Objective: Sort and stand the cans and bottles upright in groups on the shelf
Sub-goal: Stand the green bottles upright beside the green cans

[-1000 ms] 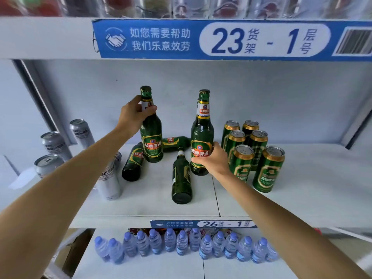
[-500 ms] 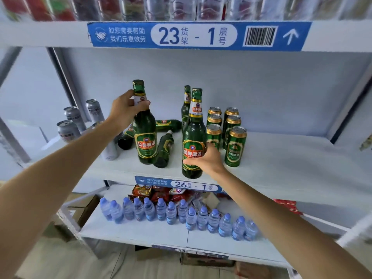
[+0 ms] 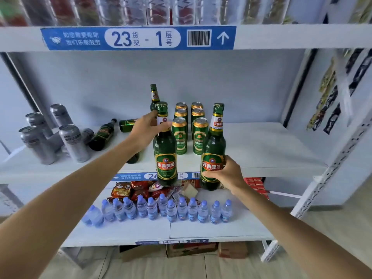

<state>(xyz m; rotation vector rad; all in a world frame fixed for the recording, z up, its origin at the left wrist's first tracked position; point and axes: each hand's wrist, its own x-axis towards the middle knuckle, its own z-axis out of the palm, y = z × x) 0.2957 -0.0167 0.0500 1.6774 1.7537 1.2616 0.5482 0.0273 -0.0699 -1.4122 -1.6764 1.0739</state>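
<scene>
My left hand (image 3: 145,127) grips the neck of an upright green beer bottle (image 3: 165,156), held in the air in front of the shelf (image 3: 261,150). My right hand (image 3: 225,174) holds a second green beer bottle (image 3: 213,141) by its body, also off the shelf and upright. Several green cans (image 3: 189,127) stand in two rows on the shelf behind them. One more green bottle (image 3: 154,96) stands at the back. Green bottles (image 3: 102,134) lie on their sides to the left. Several grey cans (image 3: 73,142) are at the far left, most standing, one lying.
The right half of the shelf is bare white board. A row of small water bottles (image 3: 161,208) and snack packets (image 3: 138,188) fill the lower shelf. A white upright post (image 3: 330,168) with hanging packets stands at the right. An upper shelf edge (image 3: 138,38) runs overhead.
Both hands have pulled their bottles off the shelf towards me and to the right. The view has drawn back, so the lower shelf and the floor now show.
</scene>
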